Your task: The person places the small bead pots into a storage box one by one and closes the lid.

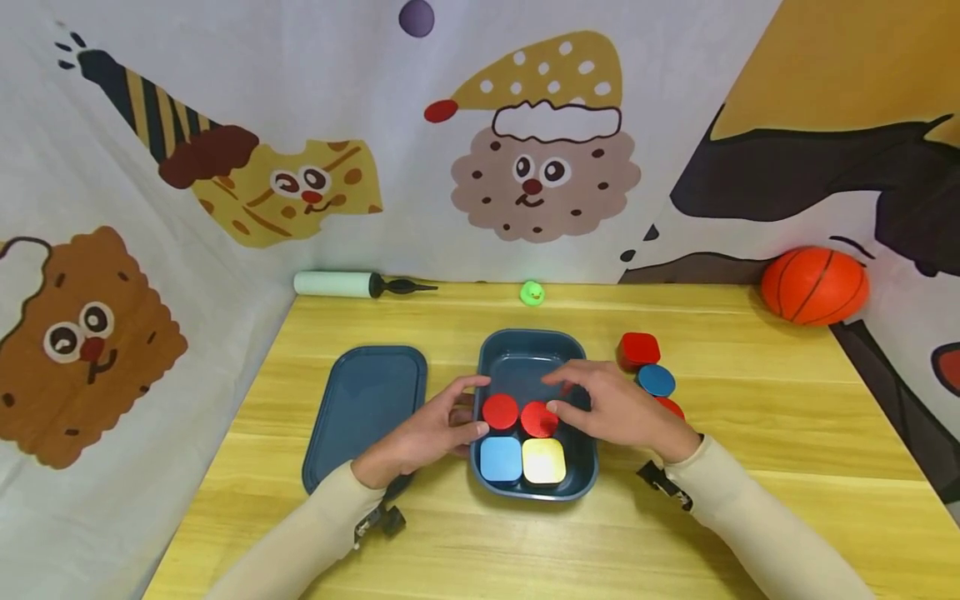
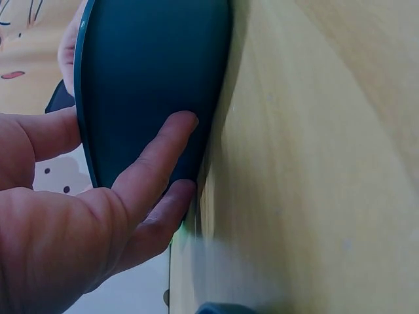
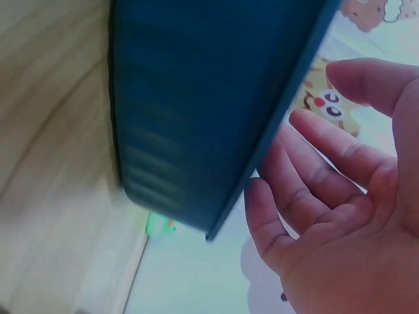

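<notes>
A dark blue rectangular box (image 1: 532,343) without a lid stands between my hands. Inside it are two red round-topped pieces, the left one (image 1: 500,412) and the right one (image 1: 539,418), with a light blue square piece (image 1: 500,459) and a yellow square piece (image 1: 543,461) nearer me. My left hand (image 1: 438,429) holds the box's left wall, some fingers on its outside (image 2: 154,167) and others at the rim. Over the right side, my right hand (image 1: 611,404) has loosely bent fingers, its thumb beside the right red piece; a bit of red shows beneath it.
To the left lies a flat dark blue lid (image 1: 367,408). Right of the box are a red square piece (image 1: 639,349), a blue round one (image 1: 656,380) and a partly hidden red one (image 1: 671,407). Farther back are a pump (image 1: 337,284), a green duck (image 1: 532,292) and a basketball (image 1: 815,286).
</notes>
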Demonstrator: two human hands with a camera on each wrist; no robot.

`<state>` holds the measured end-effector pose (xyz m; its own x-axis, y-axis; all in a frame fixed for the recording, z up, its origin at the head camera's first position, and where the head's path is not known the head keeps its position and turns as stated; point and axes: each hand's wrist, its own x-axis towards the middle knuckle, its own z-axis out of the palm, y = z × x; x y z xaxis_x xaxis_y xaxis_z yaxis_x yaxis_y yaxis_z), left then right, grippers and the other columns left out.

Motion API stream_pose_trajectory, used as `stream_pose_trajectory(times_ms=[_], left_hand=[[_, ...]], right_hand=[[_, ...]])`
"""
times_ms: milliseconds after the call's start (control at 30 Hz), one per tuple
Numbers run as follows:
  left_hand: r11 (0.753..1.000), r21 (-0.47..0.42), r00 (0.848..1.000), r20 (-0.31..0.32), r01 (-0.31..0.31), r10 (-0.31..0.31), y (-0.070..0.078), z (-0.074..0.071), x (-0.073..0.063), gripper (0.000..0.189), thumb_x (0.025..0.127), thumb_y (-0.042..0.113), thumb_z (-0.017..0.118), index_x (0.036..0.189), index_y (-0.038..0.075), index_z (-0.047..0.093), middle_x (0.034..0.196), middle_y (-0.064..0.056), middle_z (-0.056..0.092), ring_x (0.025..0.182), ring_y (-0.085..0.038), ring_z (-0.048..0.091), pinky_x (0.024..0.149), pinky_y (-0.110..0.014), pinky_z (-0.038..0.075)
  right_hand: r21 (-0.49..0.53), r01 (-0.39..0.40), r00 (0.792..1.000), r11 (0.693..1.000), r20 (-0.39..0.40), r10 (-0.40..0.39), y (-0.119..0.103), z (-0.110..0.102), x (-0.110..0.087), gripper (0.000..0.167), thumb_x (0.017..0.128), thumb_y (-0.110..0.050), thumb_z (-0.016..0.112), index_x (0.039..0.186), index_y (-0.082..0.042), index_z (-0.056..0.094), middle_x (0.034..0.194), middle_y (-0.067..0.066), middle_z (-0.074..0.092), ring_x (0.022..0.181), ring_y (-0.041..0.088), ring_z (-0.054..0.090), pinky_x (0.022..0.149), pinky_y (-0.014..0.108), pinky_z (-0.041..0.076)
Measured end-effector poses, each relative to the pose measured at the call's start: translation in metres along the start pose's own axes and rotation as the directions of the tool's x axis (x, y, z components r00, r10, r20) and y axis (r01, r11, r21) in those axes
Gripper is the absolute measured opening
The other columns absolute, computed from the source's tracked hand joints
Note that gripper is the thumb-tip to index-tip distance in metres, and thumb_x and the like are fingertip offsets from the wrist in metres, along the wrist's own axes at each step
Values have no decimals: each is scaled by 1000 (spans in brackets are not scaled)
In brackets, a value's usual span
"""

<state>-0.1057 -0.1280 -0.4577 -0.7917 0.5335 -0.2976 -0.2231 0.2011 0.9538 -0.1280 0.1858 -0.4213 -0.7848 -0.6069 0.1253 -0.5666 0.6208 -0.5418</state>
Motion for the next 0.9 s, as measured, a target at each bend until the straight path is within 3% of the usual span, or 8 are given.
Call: stream_pose_trajectory(times_ms=[267, 500, 667, 900], left_hand=[[1000, 9, 1000, -7, 0, 0, -1, 0, 2, 71, 105, 12, 67, 166, 24, 31, 156, -19, 44, 123, -26, 63, 88, -43, 64], [1000, 20, 1000, -3, -4, 4, -1, 0, 2, 71, 106, 13, 66, 166, 24, 30, 155, -18, 45, 124, -25, 63, 88, -42, 63], [1000, 15, 1000, 4, -3, 3, -1, 0, 1, 71, 106, 13, 66, 166, 23, 30, 156, -18, 44, 123, -25, 63, 89, -42, 63], [1000, 12, 1000, 4, 0, 0, -1, -1, 0, 72, 105, 13, 67, 166, 22, 30, 156, -19, 44, 126, -27, 62, 91, -44, 63]], right_hand=[[-28, -9, 990, 1000, -142, 5, 12, -18, -8, 34, 95, -24, 81, 127, -15, 75, 113, 3, 78, 95, 14, 69, 75, 37, 61], [-44, -56, 972, 997, -230, 45, 31, -37, -16, 30, 95, -19, 80, 124, -13, 75, 117, 2, 76, 96, 19, 72, 77, 38, 60], [-47, -109, 965, 993, -245, 94, 47, -49, -25, 31, 97, -20, 78, 126, -11, 73, 121, 6, 75, 102, 26, 73, 88, 53, 62], [-76, -174, 964, 982, -217, 154, 62, -63, -29, 38, 96, -22, 79, 131, -7, 71, 130, 15, 72, 111, 35, 68, 89, 55, 58]])
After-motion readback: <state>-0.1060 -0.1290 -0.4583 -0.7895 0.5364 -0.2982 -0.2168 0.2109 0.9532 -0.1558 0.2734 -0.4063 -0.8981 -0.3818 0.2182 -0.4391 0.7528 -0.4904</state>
